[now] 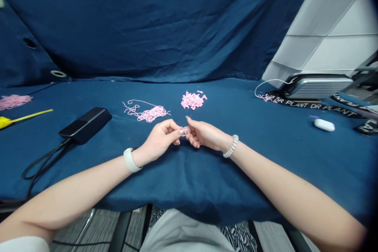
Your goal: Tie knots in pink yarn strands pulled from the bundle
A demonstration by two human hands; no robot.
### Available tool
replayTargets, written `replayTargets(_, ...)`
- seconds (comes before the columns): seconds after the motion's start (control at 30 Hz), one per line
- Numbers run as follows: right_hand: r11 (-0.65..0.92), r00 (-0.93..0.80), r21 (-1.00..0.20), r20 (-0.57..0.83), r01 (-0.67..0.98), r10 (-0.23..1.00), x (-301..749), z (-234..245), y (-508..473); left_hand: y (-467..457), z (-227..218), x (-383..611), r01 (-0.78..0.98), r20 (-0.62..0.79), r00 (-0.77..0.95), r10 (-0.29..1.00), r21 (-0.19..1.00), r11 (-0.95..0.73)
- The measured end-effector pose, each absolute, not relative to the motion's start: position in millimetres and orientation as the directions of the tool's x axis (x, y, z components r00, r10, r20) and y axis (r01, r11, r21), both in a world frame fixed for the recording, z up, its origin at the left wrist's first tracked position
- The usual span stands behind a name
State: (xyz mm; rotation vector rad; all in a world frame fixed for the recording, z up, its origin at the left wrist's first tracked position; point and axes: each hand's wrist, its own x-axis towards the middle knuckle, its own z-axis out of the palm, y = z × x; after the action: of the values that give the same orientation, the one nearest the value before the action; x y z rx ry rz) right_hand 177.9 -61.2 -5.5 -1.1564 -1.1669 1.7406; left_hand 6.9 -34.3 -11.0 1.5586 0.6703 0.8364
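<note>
My left hand (161, 138), with a pale band on its wrist, pinches a small pink cord piece (185, 130) between thumb and fingertips. Its exact shape is too small to make out. Close beside it, my right hand (206, 134) has its thumb raised apart from loosely curled fingers; whether a fingertip touches the piece I cannot tell. Just beyond the hands lies a loose tangle of pink cord (151, 113), with a heap of small pink pieces (193, 100) to its right.
A black box-shaped device (85, 125) with cables lies at left, near a yellow tool (26, 117) and more pink strands (14, 101). At right are a silver-grey device (320, 86), a lettered black strap (313, 105) and a white case (324, 125). Blue cloth (236, 173) covers the table.
</note>
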Motion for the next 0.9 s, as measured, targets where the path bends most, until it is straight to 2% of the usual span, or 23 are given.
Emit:
replayTargets(0.1, -0.287, -0.363, -0.958, -0.275, 0.021, 0.890, 174, -2, -64, -37, -7, 7, 0.010, 0.135, 0.617, 0.776, 0.984, -0.179)
replayTargets(0.23, -0.221, -0.380, -0.975, -0.212, 0.019, 0.901, 174, 5, -67, -38, -5, 7, 0.044, 0.118, 0.624, 0.772, 0.982, -0.186)
replayTargets(0.33, -0.163, -0.344, -0.985, -0.174, 0.061, 0.923, 177, 7, -66, -38, -7, 7, 0.033, 0.077, 0.593, 0.801, 0.992, -0.120)
replayTargets(0.43, -0.046, -0.273, -0.980, -0.099, 0.194, 0.957, 179, 8, -66, -36, -9, 7, -0.010, -0.003, 0.556, 0.831, 1.000, 0.010)
replayTargets(0.63, 0.172, -0.153, -0.861, 0.111, 0.479, 0.982, 179, 8, -68, -34, -10, 9, -0.087, -0.146, 0.534, 0.833, 0.970, 0.225)
replayTargets(0.8, 0.243, -0.039, -0.781, 0.271, 0.575, 0.962, 173, 6, -72, -34, -8, 9, -0.149, -0.248, 0.527, 0.813, 0.915, 0.375)
replayTargets(0.9, 0.315, -0.013, -0.736, 0.384, 0.599, 0.923, 169, 7, -76, -34, -5, 8, -0.190, -0.255, 0.542, 0.801, 0.891, 0.413)
